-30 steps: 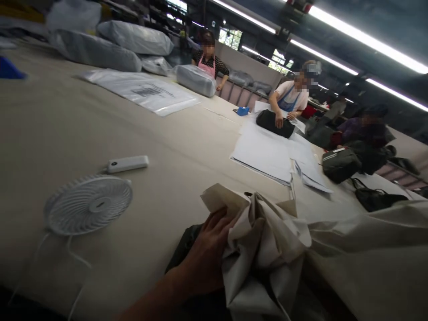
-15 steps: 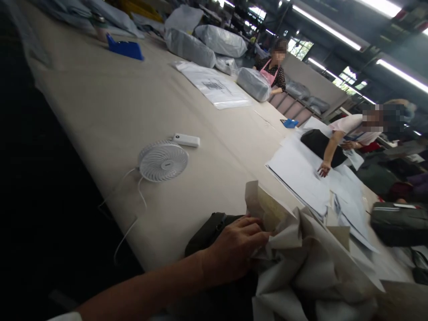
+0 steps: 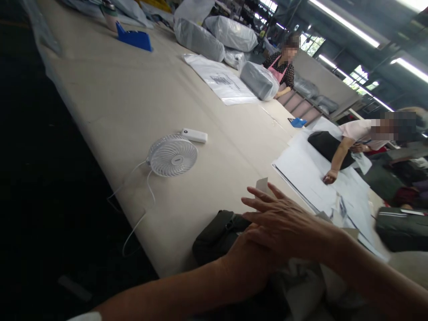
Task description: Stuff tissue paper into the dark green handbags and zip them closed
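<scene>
My left hand (image 3: pixel 245 263) reaches in from the bottom left and lies on a dark green bag (image 3: pixel 216 232) at the table's near edge. Its fingers are hidden under my right hand (image 3: pixel 281 220). My right hand comes in from the right, fingers stretched out flat across the left hand, holding nothing that I can see. Crumpled beige paper (image 3: pixel 301 285) bulges beneath both hands, and one corner of it (image 3: pixel 261 184) sticks up behind my right fingers.
A small white fan (image 3: pixel 172 155) with a trailing cable and a white power bank (image 3: pixel 194 135) lie on the beige table (image 3: pixel 127 102). Further off are white sheets (image 3: pixel 301 171), a blue holder (image 3: pixel 133 39), wrapped grey bundles (image 3: pixel 199 41) and two co-workers. The table edge drops off on the left.
My right hand has come into view and spread flat over my left hand and the paper. The paper is pressed lower, and the camera has turned slightly.
</scene>
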A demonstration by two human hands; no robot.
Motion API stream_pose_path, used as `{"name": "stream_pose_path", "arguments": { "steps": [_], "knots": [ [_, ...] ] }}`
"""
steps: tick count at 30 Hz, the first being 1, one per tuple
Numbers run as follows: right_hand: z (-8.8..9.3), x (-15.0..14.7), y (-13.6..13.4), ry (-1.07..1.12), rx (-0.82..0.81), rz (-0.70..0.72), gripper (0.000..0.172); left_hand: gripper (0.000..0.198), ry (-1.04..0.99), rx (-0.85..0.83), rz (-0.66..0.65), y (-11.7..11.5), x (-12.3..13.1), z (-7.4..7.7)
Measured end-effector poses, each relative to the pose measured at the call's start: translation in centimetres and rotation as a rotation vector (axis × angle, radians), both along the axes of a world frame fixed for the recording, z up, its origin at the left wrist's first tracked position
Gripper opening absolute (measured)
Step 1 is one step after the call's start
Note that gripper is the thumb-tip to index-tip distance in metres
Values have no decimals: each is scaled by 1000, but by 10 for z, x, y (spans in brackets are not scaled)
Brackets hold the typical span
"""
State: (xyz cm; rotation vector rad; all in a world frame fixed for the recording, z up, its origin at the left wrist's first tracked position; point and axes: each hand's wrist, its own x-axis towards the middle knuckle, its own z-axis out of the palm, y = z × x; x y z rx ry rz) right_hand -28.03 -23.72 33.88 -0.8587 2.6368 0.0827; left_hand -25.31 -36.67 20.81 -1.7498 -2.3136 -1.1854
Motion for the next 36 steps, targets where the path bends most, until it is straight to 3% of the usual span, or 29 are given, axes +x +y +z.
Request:
{"name": "stream_pose_path", "arguments": {
  "steps": [2,5,8,10,15,18,22,25,28,31,33,36],
  "knots": [
    [1,3,7,-64,45,-63,32,54,-50,46,-37,-6,-2,5],
    [12,31,21,-100,94,-298,38,65,-175,57,-83,-18,-4,11],
    [20,68,30,-149,84,-528,39,61,-256,20,-94,-27,-3,11],
    [22,89,33,-161,74,-574,38,54,-275,-32,-104,-30,0,9],
    [27,104,29,-134,21,-570,36,77,-203,-88,-45,-34,1,9],
    [30,84,20,-74,-37,-526,37,71,-122,-161,-88,-37,-2,13],
    [22,42,16,106,-50,-298,53,71,-103,-189,-140,-38,-8,20],
    [21,32,21,-86,83,-328,66,55,-123,-219,-88,-38,-10,22],
    [33,55,27,-266,123,-471,70,32,-153,-292,-51,-37,-10,24],
    [44,99,34,-164,51,-510,79,28,-151,-317,-57,-37,-6,25],
    [41,127,40,-45,20,-484,90,27,-147,-317,-55,-37,-4,25],
    [23,159,48,107,10,-421,97,24,-152,-304,-47,-40,-5,24]
  ]
}}
